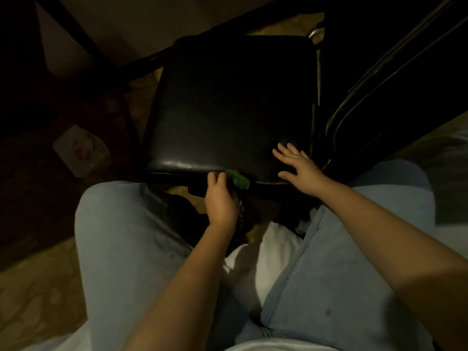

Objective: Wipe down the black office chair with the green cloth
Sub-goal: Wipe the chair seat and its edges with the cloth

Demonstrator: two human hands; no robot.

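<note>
The black office chair (228, 102) fills the middle of the dim head view, its glossy seat facing me and its backrest running off to the upper right. My left hand (221, 198) grips the green cloth (239, 180) against the seat's near front edge. Only a small bunched part of the cloth shows past my fingers. My right hand (300, 167) lies flat on the seat's near right corner with fingers spread.
My knees in light blue jeans (121, 236) sit close under the chair's front edge. A pale plastic container (81, 150) lies on the dark floor to the left. Dark furniture legs (83, 41) cross the upper left. The chair's backrest frame (379, 79) stands at the right.
</note>
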